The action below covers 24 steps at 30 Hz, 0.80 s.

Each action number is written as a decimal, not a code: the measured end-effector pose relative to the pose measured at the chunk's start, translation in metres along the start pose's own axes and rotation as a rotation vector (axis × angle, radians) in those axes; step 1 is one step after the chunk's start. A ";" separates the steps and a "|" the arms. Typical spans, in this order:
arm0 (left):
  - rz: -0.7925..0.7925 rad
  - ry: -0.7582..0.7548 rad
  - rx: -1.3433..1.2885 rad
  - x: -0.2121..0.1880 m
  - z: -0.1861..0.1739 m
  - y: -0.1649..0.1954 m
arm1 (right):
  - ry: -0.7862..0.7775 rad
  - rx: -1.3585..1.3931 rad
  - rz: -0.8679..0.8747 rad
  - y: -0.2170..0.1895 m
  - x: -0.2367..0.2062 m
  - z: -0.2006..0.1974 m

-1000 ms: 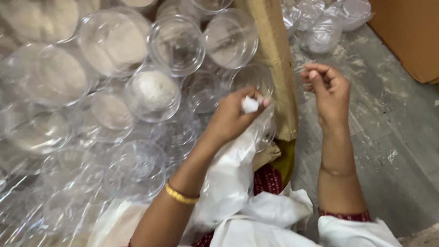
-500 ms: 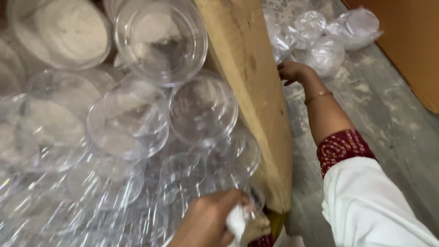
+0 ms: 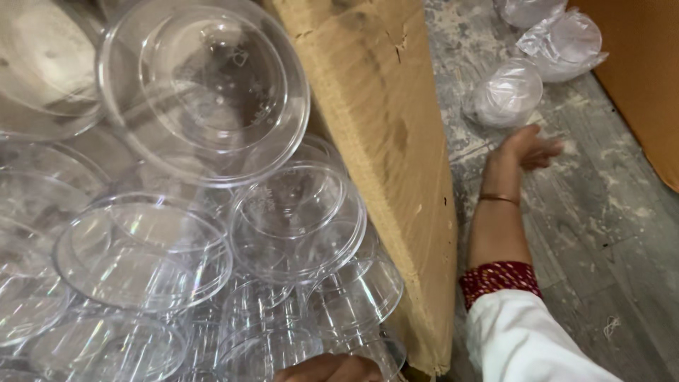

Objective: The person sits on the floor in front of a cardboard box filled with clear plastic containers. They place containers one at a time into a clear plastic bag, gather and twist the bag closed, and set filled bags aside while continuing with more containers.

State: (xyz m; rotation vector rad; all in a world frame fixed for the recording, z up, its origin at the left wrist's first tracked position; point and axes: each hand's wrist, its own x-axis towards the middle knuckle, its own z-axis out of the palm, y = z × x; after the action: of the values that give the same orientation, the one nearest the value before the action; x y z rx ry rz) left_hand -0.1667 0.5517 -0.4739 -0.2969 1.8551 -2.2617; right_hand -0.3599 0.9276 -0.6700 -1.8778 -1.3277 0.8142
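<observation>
Nearest, at the bottom edge of the view, only the knuckles of the left hand (image 3: 329,368) show among the clear plastic cups (image 3: 297,223); whether its fingers are closed on anything cannot be told. The hand touches or sits just under a clear cup (image 3: 353,293) lying on its side. Above and to the left of this hand, more transparent cups and wide clear lids (image 3: 205,88) are heaped loosely, rims facing up toward the camera, overlapping one another.

To the right of the left hand runs the brown cardboard box wall (image 3: 382,141), slanting away and separating the two hands.

Beyond that wall, the right forearm, in a white sleeve (image 3: 523,339) with a red patterned cuff (image 3: 498,279) and a thin bangle (image 3: 498,199), stretches over the grey floor (image 3: 601,233). The right hand (image 3: 527,150) is open, fingers loosely spread, holding nothing. Just past its fingertips lies a bagged stack of clear cups (image 3: 506,92), close but apart from the hand. Farther off is another plastic-wrapped bundle (image 3: 566,42), beside an orange-brown panel (image 3: 647,71).
</observation>
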 end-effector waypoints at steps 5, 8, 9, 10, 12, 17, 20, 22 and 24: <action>0.628 0.466 -2.450 -0.016 0.091 0.063 | -1.164 1.036 0.207 -0.048 -0.027 0.048; 1.338 0.198 -2.432 0.012 0.119 0.068 | -1.309 0.869 -0.034 -0.084 -0.034 0.033; 1.340 0.248 -2.489 0.021 0.119 0.058 | -1.312 0.847 -0.091 -0.086 -0.032 0.023; 1.342 0.304 -2.546 0.029 0.117 0.044 | -1.311 0.828 -0.151 -0.087 -0.035 0.004; 1.303 0.285 -2.631 0.040 0.112 0.011 | -1.251 0.758 -0.135 -0.078 -0.048 -0.044; 1.090 0.380 -2.722 0.046 0.124 -0.043 | -1.222 0.835 -0.310 -0.037 -0.116 -0.202; 1.125 0.210 -2.767 0.048 0.130 -0.041 | -1.398 0.955 -0.450 -0.023 -0.169 -0.301; 1.112 0.266 -2.788 0.046 0.133 -0.039 | -1.574 0.999 -0.624 -0.016 -0.207 -0.351; 1.159 0.316 -2.832 0.041 0.138 -0.040 | -1.717 0.889 -0.767 -0.007 -0.238 -0.388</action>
State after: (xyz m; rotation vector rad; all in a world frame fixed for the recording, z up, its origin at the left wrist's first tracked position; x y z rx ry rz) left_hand -0.1688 0.4177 -0.4067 0.6351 2.2395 1.6814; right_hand -0.1179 0.6338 -0.4200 0.4152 -1.7492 2.1297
